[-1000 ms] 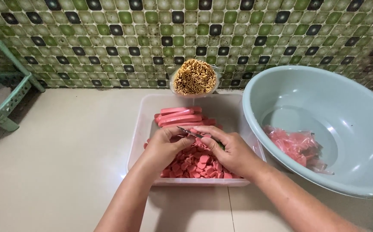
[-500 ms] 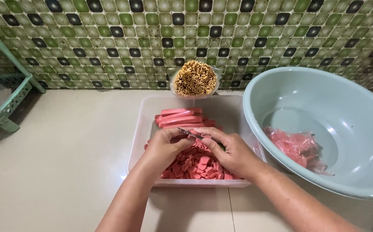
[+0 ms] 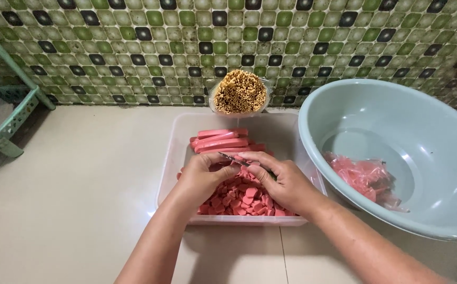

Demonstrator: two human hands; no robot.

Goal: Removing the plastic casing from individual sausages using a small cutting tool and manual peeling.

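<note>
Tiled floor | one clear tray (image 3: 178,152) | left hand (image 3: 203,176) grip closed on sausage piece (image 3: 227,164) | right hand (image 3: 283,179) grip closed on knife (image 3: 233,158)

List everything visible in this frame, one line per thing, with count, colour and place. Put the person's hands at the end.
clear plastic rectangular tub: one, see-through, centre of the floor.
whole pink sausages: a few, pink, far end of the tub.
cut pink sausage slices: many, pink, near end of the tub.
small metal blade: one, silvery, between the two hands.
cup of wooden skewers: one bundle, tan, against the wall behind the tub.
pale blue-green plastic basin: one, right of the tub.
empty pink wrappers: a pile, pink, inside the basin.
green plastic rack: one, far left.
mosaic tile wall: green, black and white, behind.
left hand: over the slices.
right hand: over the slices, fingers at the blade.
</note>
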